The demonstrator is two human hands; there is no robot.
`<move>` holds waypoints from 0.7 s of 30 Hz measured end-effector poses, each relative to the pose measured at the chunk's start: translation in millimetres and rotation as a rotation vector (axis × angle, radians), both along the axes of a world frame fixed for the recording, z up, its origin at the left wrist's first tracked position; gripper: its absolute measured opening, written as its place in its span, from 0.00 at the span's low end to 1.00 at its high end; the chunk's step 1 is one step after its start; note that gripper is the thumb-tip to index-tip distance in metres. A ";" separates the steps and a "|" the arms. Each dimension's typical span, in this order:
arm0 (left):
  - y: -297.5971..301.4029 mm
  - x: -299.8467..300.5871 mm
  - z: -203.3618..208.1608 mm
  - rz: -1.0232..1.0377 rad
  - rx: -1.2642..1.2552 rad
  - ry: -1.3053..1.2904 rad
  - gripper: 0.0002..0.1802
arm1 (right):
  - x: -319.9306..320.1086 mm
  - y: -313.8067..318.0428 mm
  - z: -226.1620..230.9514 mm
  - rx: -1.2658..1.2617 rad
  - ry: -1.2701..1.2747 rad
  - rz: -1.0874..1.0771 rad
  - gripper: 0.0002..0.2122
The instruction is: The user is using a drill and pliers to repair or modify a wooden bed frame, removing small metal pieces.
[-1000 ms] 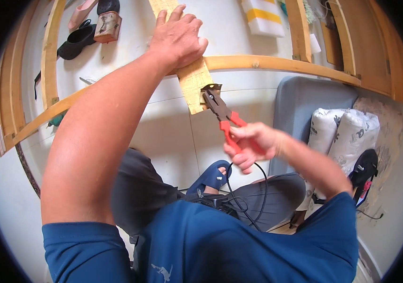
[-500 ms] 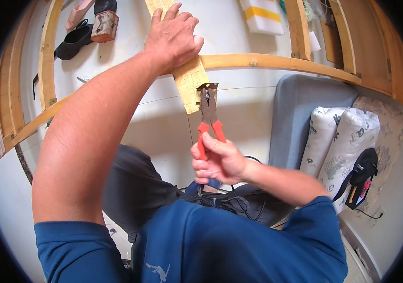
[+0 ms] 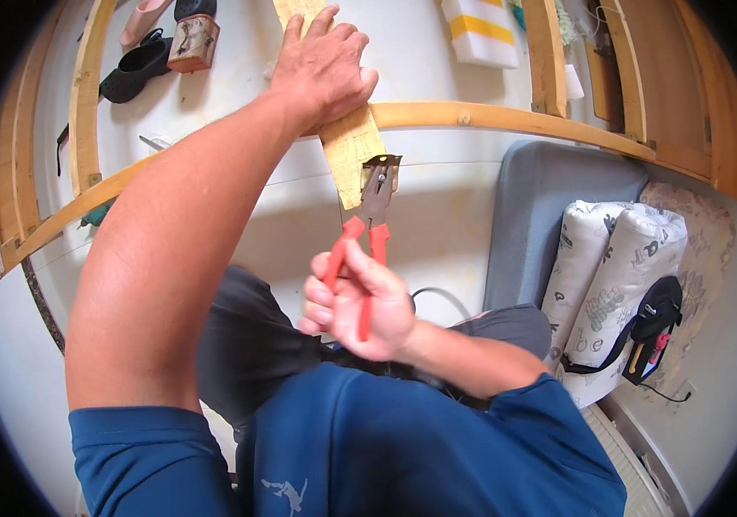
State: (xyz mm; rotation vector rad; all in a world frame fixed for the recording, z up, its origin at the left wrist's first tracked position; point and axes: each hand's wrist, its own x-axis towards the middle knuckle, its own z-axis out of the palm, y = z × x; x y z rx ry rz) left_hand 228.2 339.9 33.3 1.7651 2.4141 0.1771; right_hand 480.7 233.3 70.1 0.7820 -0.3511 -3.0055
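My left hand (image 3: 321,71) lies with its fingers spread over a wooden board (image 3: 349,151), pressing it against a wooden rail. In my right hand (image 3: 360,302) is a pair of pliers (image 3: 377,194) with red handles, the fingers wrapped around them. The jaws sit at a dark metal bracket (image 3: 383,161) on the near end of the board, seemingly gripping it. A small round bolt or pivot shows at the jaws. Exactly how the bracket is fixed to the board is hidden by the pliers.
The wooden frame's rail (image 3: 480,115) crosses ahead. Beyond it lie a black clog (image 3: 137,71), a small box (image 3: 193,45) and a white-and-yellow foam block (image 3: 482,34). At right stand a grey cushion (image 3: 530,207), rolled padding (image 3: 623,276) and a black pouch (image 3: 657,310).
My right hand has swung left and slightly down, tilting the pliers' handles left while the jaws stay at the bracket. My left hand keeps its place on the board.
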 end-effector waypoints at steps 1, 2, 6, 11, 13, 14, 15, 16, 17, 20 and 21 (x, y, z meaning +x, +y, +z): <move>-0.1 -0.6 0.0 -0.001 0.000 0.003 0.28 | -13.7 -10.5 5.4 -0.022 -0.033 -0.096 0.23; 0.1 -0.6 -0.2 -0.003 -0.001 0.000 0.28 | -17.7 -12.8 4.8 -0.012 -0.043 -0.101 0.23; -2.2 -0.1 -7.2 0.005 0.029 -0.008 0.29 | 8.3 9.7 -3.5 0.041 -0.005 0.091 0.23; -3.3 1.6 -0.7 0.001 0.041 0.008 0.29 | 56.9 133.8 -30.5 -0.031 0.067 0.801 0.24; -4.3 1.3 -4.9 0.000 0.052 0.017 0.28 | 36.1 190.6 -12.5 0.247 -0.016 1.162 0.24; -2.7 0.1 -6.0 0.000 0.043 0.016 0.28 | 37.1 193.6 -12.8 0.248 -0.018 1.162 0.24; -2.2 -1.0 -7.2 0.001 0.033 0.015 0.28 | 37.5 195.2 -13.9 0.186 -0.029 1.158 0.24; -1.7 -1.0 -6.3 0.006 0.034 0.014 0.28 | 37.0 196.4 -15.2 0.124 -0.041 1.156 0.24; -1.7 -0.9 -4.8 0.006 0.022 0.006 0.28 | 41.8 181.7 -20.2 0.109 0.021 1.048 0.25; -1.0 -0.9 -1.2 0.006 0.027 0.000 0.28 | 50.5 104.1 -17.9 0.158 -0.035 0.654 0.24; 1.1 2.1 -1.6 -0.006 0.041 -0.005 0.27 | 48.3 73.0 -17.0 0.128 -0.033 0.474 0.24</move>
